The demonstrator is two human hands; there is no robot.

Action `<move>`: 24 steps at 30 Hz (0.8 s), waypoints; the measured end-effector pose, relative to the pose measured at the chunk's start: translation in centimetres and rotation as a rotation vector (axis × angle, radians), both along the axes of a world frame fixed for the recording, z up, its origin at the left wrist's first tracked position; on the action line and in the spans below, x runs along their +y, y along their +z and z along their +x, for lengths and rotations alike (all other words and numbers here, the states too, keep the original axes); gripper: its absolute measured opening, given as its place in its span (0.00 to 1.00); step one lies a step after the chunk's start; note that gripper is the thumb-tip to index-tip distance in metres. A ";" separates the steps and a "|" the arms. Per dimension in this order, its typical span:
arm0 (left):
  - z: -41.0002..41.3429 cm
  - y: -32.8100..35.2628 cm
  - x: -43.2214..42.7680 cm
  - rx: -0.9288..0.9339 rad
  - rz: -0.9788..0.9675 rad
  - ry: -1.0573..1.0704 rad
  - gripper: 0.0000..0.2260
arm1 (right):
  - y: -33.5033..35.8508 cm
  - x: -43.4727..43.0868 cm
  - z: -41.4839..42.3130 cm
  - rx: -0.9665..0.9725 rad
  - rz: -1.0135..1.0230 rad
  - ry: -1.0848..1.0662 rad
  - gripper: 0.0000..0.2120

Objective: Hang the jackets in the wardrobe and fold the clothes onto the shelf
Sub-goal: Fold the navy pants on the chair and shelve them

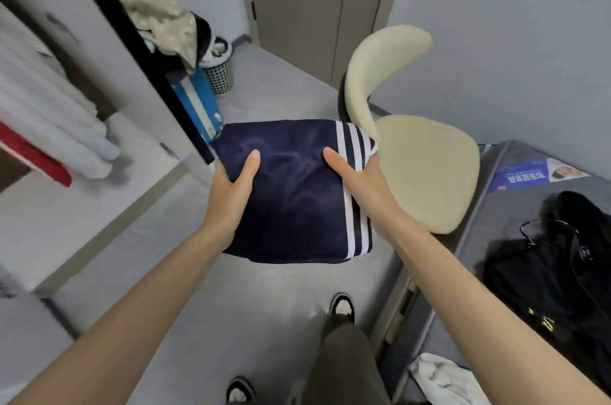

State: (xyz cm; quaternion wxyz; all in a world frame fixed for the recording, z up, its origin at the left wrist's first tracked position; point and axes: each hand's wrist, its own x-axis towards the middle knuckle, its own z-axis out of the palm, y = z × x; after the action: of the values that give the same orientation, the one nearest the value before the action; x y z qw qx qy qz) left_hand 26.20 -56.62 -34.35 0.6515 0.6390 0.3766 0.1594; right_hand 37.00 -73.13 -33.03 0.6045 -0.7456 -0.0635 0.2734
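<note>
- Right now we hold a folded navy garment with white stripes out in front of us, above the grey floor, one hand at each side of it.
- Our left hand grips its left edge. The thumb lies flat on top of the cloth, pointing away from us, and the other fingers run underneath, where we cannot see them.
- Our right hand grips the right edge, just at the white stripes. Its thumb presses on the navy top and the remaining fingers are tucked below the fold, hidden from view.
- The bundle sits between our two thumbs and spreads past them front and back, flat and roughly square, the stripes running along the side by our right palm.
- Just beyond our right fingers stands a cream chair, its seat close to the garment's far right corner.
- Further to the right of that hand is a grey bed, with a black jacket on a hanger lying on it and a white cloth near its lower edge.
- Well off to the left of our left fingers we see the open wardrobe, where white clothes and a red garment hang.
- Past the garment's far edge stand a blue box and a mesh wastebasket.
</note>
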 end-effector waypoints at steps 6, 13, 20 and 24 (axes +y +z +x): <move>-14.7 5.5 10.8 -0.059 0.075 0.181 0.12 | 4.6 13.2 -11.6 -0.003 0.113 0.229 0.26; -28.0 16.0 20.9 -0.197 0.197 0.407 0.07 | 15.2 27.1 -22.0 -0.066 0.252 0.462 0.23; -33.3 28.4 29.8 -0.353 0.312 0.538 0.21 | 27.9 38.5 -26.0 -0.212 0.383 0.575 0.22; -33.7 35.1 34.8 -0.410 0.401 0.584 0.23 | 34.6 44.3 -26.2 -0.298 0.474 0.587 0.20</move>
State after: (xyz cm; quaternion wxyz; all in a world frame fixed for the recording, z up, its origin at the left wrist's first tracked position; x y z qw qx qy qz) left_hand -7.55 -21.83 0.74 0.5030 0.5745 0.3659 0.5320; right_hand 10.79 -28.85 1.60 0.6401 -0.5674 -0.4216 0.3011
